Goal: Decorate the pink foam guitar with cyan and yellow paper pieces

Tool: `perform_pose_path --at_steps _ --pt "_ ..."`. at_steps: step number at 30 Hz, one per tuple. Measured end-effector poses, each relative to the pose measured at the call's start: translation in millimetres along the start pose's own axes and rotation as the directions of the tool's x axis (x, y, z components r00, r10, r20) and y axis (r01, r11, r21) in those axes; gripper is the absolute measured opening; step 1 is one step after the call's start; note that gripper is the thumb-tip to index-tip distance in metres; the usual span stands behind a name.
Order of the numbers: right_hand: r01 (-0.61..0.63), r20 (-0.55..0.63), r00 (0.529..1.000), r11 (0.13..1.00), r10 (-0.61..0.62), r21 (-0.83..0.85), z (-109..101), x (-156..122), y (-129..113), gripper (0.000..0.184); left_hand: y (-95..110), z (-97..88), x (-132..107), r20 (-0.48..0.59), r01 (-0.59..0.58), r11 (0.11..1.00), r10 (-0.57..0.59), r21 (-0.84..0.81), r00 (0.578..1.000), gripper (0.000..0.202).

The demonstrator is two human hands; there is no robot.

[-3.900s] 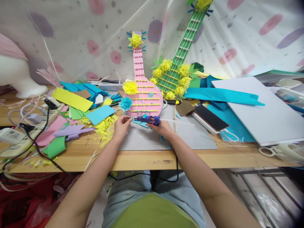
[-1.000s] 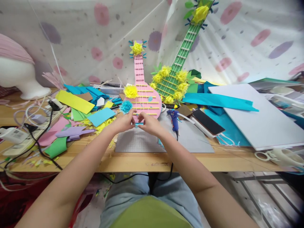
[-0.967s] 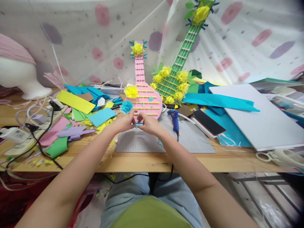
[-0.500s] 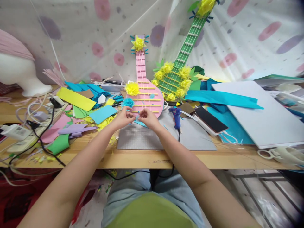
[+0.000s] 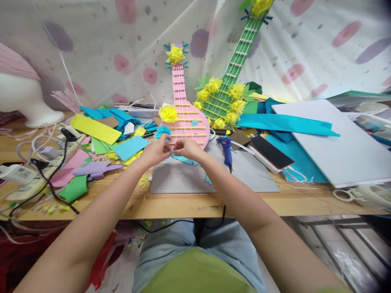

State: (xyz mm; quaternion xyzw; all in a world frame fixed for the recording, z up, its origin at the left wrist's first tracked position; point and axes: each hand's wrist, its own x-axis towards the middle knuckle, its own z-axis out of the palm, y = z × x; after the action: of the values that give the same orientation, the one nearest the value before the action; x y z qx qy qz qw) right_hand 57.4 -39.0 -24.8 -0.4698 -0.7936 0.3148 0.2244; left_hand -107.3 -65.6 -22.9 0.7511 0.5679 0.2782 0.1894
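My left hand [image 5: 157, 151] and my right hand [image 5: 188, 149] meet fingertip to fingertip over the grey cutting mat [image 5: 195, 179], both pinched on a small piece of paper too small to name. A strip of teal paper [image 5: 187, 161] lies just under them on the mat. Right behind my hands leans a pink paper guitar [image 5: 186, 122] with a yellow flower and a teal flower [image 5: 163, 131] on its body. The blue glue gun [image 5: 226, 147] stands on the mat to the right of my right hand, untouched.
A green paper guitar [image 5: 227, 95] with yellow flowers leans on the dotted cloth behind. Coloured paper scraps [image 5: 94, 144] and a power strip [image 5: 21, 179] with cables crowd the left. A phone [image 5: 270, 151], white board [image 5: 339, 142] and scissors [image 5: 351, 194] lie right.
The glue gun left my right hand and now stands on the mat. Both hands came together and pinch a small piece in front of the pink guitar.
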Motion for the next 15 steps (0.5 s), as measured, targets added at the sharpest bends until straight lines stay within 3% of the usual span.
perform_pose_path --at_steps 7,15 --pt "0.029 0.012 1.000 0.997 -0.028 -0.068 -2 3 2 0.018 3 -7.0 6 0.066 -0.081 0.962 0.067 0.259 0.996 0.043" --pt "0.040 -0.004 0.999 0.995 -0.041 -0.096 -1 8 -2 0.007 13 -12.2 12 0.044 -0.041 0.972 0.032 0.231 0.999 0.045"
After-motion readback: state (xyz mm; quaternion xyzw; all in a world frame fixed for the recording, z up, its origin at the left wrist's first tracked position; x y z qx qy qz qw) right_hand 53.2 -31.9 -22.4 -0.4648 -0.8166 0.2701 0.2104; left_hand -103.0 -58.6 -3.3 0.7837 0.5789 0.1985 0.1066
